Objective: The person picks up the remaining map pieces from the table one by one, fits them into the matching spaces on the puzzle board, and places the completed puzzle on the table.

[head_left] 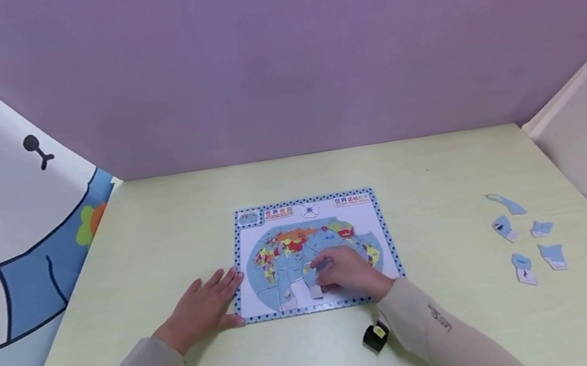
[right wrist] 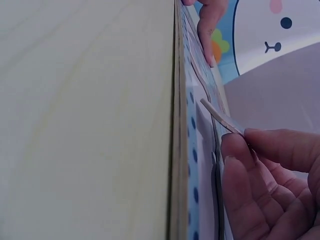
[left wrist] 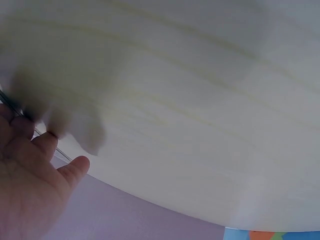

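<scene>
A world map puzzle board (head_left: 326, 306) with a dotted blue border lies on the table, its oval map partly filled with pieces. My right hand (head_left: 347, 272) is over the lower middle of the map. Between thumb and fingertips it pinches a puzzle piece (right wrist: 220, 118), which is tilted above the board in the right wrist view. White backing shows around the gap beneath that piece. My left hand (head_left: 202, 307) lies flat at the board's left edge, fingers spread and fingertips touching the border; the left wrist view shows its fingers (left wrist: 46, 142) along that edge.
Several loose pieces lie at the right of the table, among them a curved strip (head_left: 507, 203) and a blue-and-white piece (head_left: 553, 256). A small black device (head_left: 376, 337) is at my right wrist. A purple wall (head_left: 301, 52) closes off the table's back edge.
</scene>
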Demonstrator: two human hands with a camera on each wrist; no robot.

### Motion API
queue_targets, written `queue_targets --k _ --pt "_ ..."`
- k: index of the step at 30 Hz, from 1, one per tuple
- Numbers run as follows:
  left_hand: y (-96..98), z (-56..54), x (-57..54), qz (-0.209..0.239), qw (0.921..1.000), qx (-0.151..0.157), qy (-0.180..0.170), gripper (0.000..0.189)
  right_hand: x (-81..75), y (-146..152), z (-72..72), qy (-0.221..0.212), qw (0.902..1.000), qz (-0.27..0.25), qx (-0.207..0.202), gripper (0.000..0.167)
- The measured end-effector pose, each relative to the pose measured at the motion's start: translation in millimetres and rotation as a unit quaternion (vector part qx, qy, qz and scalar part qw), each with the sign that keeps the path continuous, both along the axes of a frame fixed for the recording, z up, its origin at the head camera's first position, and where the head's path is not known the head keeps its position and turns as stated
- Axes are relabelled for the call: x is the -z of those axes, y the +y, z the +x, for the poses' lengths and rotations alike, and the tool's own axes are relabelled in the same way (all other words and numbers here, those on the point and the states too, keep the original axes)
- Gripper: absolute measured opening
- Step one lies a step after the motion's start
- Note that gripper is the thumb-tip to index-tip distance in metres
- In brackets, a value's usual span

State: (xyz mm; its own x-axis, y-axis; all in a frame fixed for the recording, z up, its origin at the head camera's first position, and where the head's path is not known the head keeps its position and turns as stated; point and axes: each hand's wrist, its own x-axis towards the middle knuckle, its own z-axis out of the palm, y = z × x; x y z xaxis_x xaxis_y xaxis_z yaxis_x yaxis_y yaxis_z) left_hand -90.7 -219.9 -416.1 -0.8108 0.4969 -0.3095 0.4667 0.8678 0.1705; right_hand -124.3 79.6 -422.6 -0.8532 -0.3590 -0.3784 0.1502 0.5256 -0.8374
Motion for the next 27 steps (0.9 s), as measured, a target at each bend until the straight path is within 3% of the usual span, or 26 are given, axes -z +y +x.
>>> queue_targets --k 15,27 --pt "-2.5 -0.5 1.9 0.002 0.9998 -0.011 -0.015 0.083 3.3 -16 -1.9 -0.009 0.9999 -0.001 -0.011 0.022" --pt "0.1 -1.6 1.5 0.003 0.9998 -0.006 -0.018 0.082 -0.8 -18 -0.6 0.014 0.9997 0.015 -0.014 0.021"
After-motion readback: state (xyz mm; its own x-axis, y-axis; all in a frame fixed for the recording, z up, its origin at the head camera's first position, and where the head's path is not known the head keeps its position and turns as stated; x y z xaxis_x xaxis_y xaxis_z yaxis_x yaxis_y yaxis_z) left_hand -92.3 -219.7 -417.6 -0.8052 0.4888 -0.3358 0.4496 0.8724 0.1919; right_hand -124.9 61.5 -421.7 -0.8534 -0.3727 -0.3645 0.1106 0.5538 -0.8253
